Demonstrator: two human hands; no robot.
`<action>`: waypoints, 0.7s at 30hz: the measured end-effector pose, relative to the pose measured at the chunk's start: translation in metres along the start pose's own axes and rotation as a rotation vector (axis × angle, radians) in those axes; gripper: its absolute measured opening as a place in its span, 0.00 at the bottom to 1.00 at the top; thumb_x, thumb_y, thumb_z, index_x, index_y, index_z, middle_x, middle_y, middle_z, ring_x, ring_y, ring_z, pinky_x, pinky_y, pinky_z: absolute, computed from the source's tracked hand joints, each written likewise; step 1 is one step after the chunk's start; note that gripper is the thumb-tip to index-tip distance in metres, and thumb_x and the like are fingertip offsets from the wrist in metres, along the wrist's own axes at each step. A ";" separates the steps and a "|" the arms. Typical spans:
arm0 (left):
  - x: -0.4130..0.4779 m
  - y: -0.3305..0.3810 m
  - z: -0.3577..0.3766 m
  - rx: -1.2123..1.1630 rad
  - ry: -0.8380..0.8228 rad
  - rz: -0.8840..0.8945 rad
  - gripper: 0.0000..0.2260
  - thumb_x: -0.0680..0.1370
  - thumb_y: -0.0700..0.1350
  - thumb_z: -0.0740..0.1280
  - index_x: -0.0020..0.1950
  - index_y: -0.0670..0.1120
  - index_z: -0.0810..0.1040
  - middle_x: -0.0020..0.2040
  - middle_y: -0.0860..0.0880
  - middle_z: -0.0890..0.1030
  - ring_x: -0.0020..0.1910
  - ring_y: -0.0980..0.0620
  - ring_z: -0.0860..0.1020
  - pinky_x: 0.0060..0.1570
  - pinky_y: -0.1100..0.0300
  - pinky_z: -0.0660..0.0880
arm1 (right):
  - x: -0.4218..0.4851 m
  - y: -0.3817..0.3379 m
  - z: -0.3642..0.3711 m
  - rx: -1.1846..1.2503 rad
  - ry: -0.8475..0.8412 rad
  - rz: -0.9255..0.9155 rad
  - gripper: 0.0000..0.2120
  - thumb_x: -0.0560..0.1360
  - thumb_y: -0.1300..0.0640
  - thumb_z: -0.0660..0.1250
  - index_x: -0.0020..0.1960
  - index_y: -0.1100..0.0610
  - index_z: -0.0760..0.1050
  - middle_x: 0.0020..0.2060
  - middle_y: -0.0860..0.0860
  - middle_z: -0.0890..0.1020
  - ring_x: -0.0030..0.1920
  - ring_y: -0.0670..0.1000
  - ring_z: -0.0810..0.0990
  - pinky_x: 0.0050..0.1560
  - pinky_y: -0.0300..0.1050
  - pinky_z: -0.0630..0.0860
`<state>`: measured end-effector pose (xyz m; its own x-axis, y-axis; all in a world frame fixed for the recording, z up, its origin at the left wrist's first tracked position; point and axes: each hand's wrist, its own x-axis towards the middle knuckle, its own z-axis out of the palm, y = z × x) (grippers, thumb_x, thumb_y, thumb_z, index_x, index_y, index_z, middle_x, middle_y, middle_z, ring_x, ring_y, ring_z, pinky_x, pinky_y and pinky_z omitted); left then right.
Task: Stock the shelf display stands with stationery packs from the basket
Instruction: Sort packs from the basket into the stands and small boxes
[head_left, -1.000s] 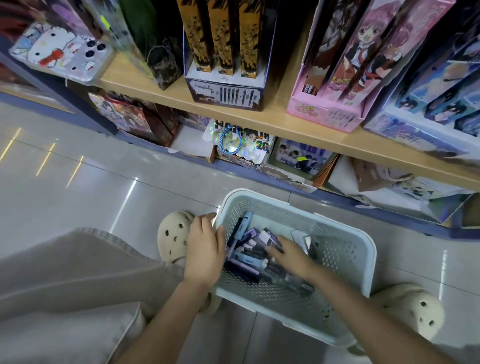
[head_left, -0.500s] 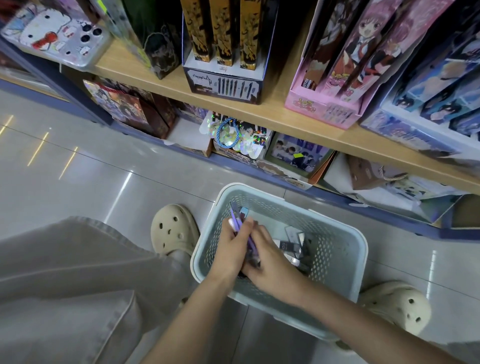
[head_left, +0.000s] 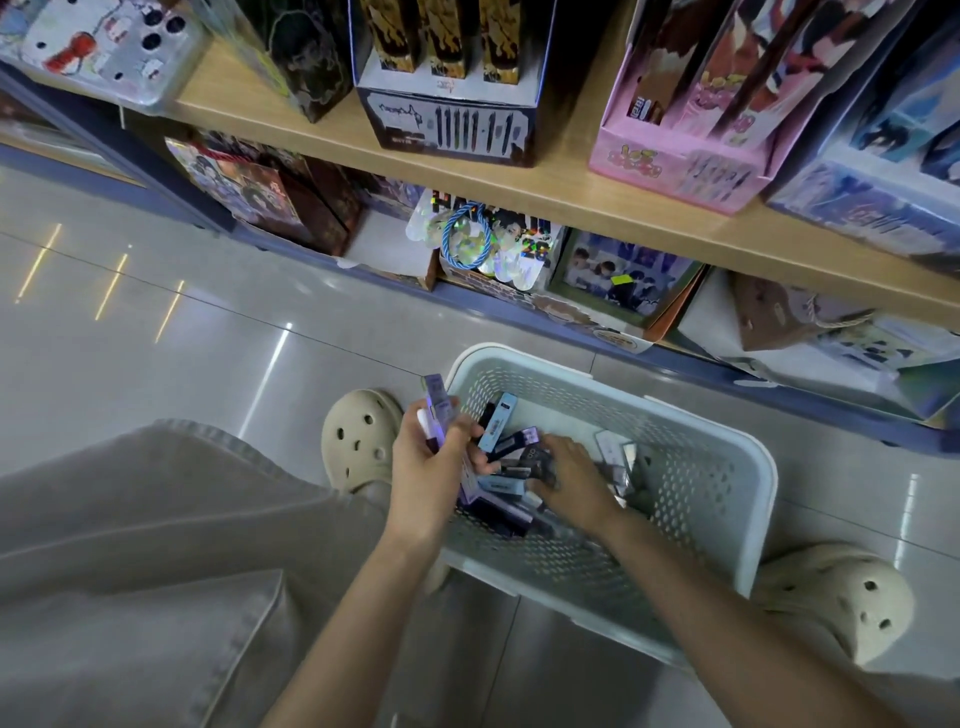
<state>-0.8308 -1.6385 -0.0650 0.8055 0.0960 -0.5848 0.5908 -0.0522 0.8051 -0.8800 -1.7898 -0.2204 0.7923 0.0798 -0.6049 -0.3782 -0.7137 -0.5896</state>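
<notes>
Presently, a bundle of purple packs (head_left: 435, 410) is gripped upright in the left hand (head_left: 428, 467), over the left rim of the basket (head_left: 727, 441); the right hand (head_left: 574, 480) is sunk, fingers curled, among the loose packs (head_left: 501, 486) inside, though whether 1 is actually pinched cannot be told; the display stands (head_left: 452, 130) on the shelf (head_left: 571, 192) above are not yet fed. A slip is judged likely if more is added: the bundle is held by 1 hand only, and slick packs could be squeezed out onto the floor (head_left: 208, 338).
</notes>
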 end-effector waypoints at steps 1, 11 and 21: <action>0.001 0.000 0.000 0.014 0.003 0.008 0.07 0.81 0.35 0.59 0.53 0.46 0.71 0.38 0.47 0.78 0.26 0.54 0.74 0.33 0.59 0.79 | 0.004 0.000 0.002 -0.021 -0.012 0.007 0.28 0.76 0.56 0.67 0.72 0.61 0.61 0.66 0.58 0.68 0.67 0.56 0.65 0.65 0.42 0.61; 0.000 -0.003 0.000 0.024 0.002 0.001 0.06 0.81 0.37 0.60 0.51 0.48 0.71 0.37 0.49 0.78 0.25 0.54 0.73 0.35 0.58 0.78 | 0.009 -0.003 0.003 0.140 -0.304 0.083 0.23 0.72 0.59 0.71 0.65 0.58 0.71 0.58 0.56 0.76 0.60 0.55 0.74 0.55 0.41 0.72; -0.002 -0.003 0.000 0.041 0.005 0.014 0.06 0.81 0.38 0.60 0.50 0.49 0.71 0.36 0.49 0.78 0.27 0.52 0.73 0.34 0.59 0.79 | 0.007 -0.010 0.007 0.360 -0.138 0.144 0.16 0.77 0.51 0.66 0.62 0.58 0.76 0.57 0.54 0.81 0.56 0.53 0.78 0.55 0.42 0.72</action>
<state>-0.8346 -1.6386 -0.0665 0.8136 0.1001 -0.5727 0.5808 -0.0939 0.8086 -0.8740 -1.7771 -0.2231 0.6570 0.1069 -0.7463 -0.6433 -0.4368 -0.6288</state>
